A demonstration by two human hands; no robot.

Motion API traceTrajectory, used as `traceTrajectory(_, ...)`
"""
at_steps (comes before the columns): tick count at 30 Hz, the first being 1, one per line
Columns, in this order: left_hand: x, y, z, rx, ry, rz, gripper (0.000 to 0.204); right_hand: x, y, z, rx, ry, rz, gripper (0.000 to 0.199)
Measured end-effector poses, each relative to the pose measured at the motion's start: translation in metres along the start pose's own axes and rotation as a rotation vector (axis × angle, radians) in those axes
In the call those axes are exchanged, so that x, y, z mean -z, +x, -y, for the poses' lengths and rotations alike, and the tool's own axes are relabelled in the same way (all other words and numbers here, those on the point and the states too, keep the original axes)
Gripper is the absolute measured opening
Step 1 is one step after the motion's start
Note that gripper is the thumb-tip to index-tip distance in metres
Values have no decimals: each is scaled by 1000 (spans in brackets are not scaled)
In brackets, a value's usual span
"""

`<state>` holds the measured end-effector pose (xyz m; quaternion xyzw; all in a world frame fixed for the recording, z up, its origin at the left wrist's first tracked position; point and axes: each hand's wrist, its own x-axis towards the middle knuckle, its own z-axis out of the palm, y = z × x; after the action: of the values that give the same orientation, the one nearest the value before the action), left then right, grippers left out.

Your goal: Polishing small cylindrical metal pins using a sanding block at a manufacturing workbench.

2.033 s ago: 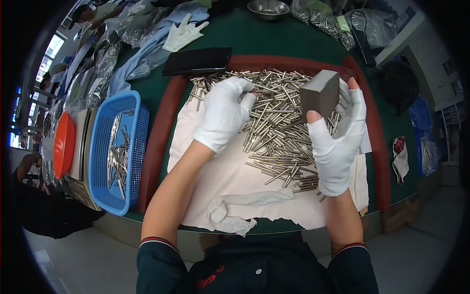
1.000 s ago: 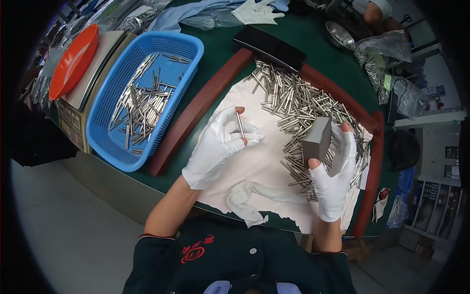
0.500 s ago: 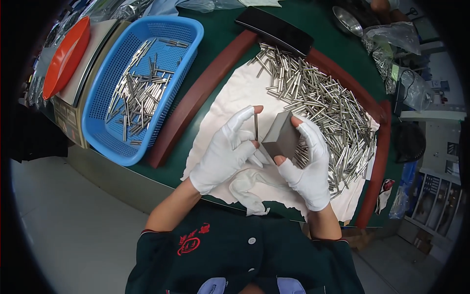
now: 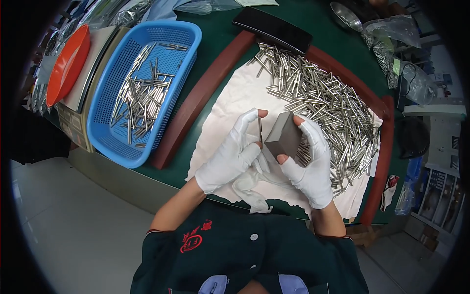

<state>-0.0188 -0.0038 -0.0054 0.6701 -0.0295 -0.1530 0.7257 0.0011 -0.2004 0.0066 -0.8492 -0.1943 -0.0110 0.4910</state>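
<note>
Both hands gripping.
Left hand pinches metal pin lengthwise, thumb to fingertip, just beside grey block; right hand clasps it between thumb and finger, over pale cloth.

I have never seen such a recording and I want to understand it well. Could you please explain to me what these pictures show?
There is no robot: a person works in white gloves, some fingertips bare. The pictures come from the left one of two fisheye cameras on the person's head, looking down, so straight edges bend. The left hand holds a thin metal rod between thumb and finger; the right hand grips a grey block close by. On the green table, many similar rods lie on a pale cloth, framed partly by red-brown bars. To the left stands a blue basket with more rods inside.
</note>
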Motion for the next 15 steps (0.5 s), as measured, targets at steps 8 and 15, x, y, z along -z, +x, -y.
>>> traceTrajectory(8,-7,0,11,-218,42,39,60,-3,-2,0,61,31,56,70)
traceTrajectory(15,-8,1,12,-185,62,12,61,-1,-1,-1,35,43,70,71)
